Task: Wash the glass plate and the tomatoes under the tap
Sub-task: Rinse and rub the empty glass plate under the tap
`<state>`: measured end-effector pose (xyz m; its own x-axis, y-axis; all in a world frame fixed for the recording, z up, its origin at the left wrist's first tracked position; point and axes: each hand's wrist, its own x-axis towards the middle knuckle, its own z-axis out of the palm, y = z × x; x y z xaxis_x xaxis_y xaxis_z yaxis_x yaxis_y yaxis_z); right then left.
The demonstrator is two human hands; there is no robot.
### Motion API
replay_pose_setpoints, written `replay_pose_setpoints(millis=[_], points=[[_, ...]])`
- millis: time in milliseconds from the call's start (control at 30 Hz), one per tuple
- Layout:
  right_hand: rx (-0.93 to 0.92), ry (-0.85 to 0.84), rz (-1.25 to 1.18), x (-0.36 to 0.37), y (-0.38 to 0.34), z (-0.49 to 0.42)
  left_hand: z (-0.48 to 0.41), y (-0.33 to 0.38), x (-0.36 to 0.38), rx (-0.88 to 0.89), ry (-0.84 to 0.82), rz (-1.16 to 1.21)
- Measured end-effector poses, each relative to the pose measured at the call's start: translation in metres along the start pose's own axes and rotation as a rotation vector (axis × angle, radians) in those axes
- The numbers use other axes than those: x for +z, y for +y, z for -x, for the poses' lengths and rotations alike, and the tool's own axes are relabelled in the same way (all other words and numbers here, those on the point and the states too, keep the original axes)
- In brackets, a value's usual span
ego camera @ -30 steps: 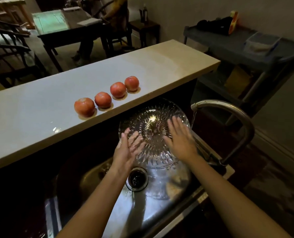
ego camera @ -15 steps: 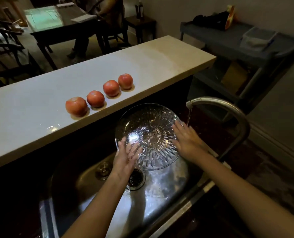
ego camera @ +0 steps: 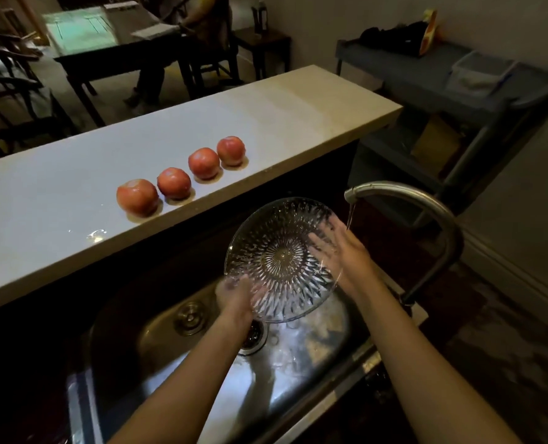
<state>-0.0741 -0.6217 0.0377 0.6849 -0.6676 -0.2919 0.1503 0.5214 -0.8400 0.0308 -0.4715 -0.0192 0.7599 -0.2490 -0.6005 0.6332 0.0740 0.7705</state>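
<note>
Whereas a second before the clear round cut-glass plate lay low in the steel sink under two flat palms, it now stood lifted and tilted, its 2 o'clock rim almost at the thin stream from the curved metal tap. The right hand pressed straight, spread fingers against the rim at 3 o'clock, its grip open. The left hand met the rim at 7 o'clock, too blurred to tell its grip. Rinsing looked underway. Four red tomatoes waited on the pale surface at 10 o'clock.
</note>
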Motion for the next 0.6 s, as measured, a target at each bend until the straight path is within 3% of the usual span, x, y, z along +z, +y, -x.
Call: replay_pose_setpoints(millis=[100,167,267,367,467,600], points=[[-0.032,0.084,-0.051,-0.008,0.005,0.0,0.002,-0.004,0.006,0.504,0.132,-0.865],[-0.076,0.102,-0.044,-0.007,0.002,-0.002,0.01,-0.011,0.021,0.718,0.05,-1.297],[-0.079,0.077,0.021,-0.001,0.003,-0.002,0.026,-0.023,0.058,0.907,-0.325,-1.35],[-0.061,0.082,0.093,-0.002,0.009,0.005,0.032,-0.019,0.092,1.064,-0.489,-1.315],[-0.058,0.091,-0.081,-0.012,-0.002,0.01,0.015,0.0,0.096,1.155,-0.486,-1.437],[-0.063,0.097,-0.13,-0.018,-0.02,0.02,-0.03,0.024,0.062,0.959,-0.218,-1.472]])
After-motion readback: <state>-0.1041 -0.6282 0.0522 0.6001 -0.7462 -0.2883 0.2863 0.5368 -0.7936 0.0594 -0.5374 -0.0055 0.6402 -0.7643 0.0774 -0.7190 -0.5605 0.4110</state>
